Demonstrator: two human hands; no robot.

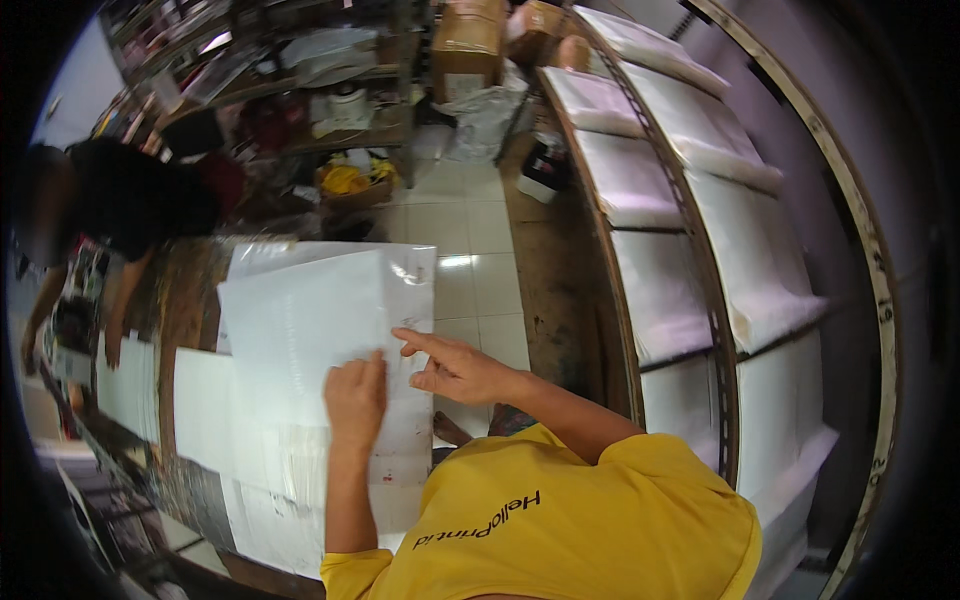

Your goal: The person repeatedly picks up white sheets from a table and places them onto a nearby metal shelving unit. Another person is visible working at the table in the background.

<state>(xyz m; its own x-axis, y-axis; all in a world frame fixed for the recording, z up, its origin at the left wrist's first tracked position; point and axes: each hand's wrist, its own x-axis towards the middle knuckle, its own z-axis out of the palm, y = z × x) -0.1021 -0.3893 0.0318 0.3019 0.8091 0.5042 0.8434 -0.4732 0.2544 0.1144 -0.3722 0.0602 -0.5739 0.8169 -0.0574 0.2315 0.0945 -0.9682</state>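
A large white sheet (pixel 300 310) lies on top of a stack on the table in front of me, over a glossy clear plastic layer (pixel 412 275). My left hand (pixel 355 395) rests on the sheet near its right edge with its fingers curled closed; whatever is under the fingertips is hidden. Just to the right, my right hand (pixel 455 368) reaches in over the stack's right edge. Its index finger stretches out toward the sheet's edge, the thumb apart from it, and I see nothing held.
More white paper stacks (pixel 202 400) lie to the left on the worn wooden table (pixel 190 310). At the far left, a co-worker in dark clothes (pixel 140 195) leans over papers. A rack with white sheets (pixel 655 285) stands at the right. Cardboard boxes (pixel 468 45) are at the back.
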